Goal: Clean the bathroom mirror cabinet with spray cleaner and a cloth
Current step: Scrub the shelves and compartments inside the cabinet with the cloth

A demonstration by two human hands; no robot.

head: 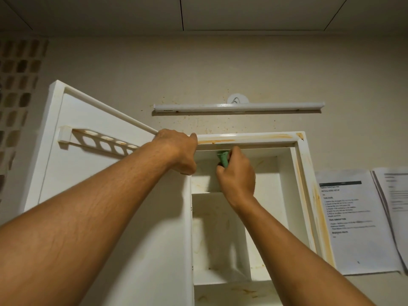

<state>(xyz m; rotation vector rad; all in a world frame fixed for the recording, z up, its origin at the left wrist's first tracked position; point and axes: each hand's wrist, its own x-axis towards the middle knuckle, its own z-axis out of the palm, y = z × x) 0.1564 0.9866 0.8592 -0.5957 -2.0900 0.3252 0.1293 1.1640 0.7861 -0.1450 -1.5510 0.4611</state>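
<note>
Left hand (176, 151) grips cabinet (298, 195) top corner; right hand (237, 176) fingers (221, 172) clutch green cloth (223, 159); best rub firmly along orange stains (271, 136).

Both of my arms show on the feed, bare from the lower frame edges right up to the hands. My left forearm (92, 204) takes the larger share of the picture. It is broad, with fine dark hairs lying across its upper side and a few faint lines running lengthwise. My right forearm (293, 255) looks slimmer and smoother, its hair sparse and hard to make out. My left hand (176, 151) has a bare back with low ridges at the knuckles. My right hand (238, 175) is bare too, with soft creases where it meets the wrist.
</note>
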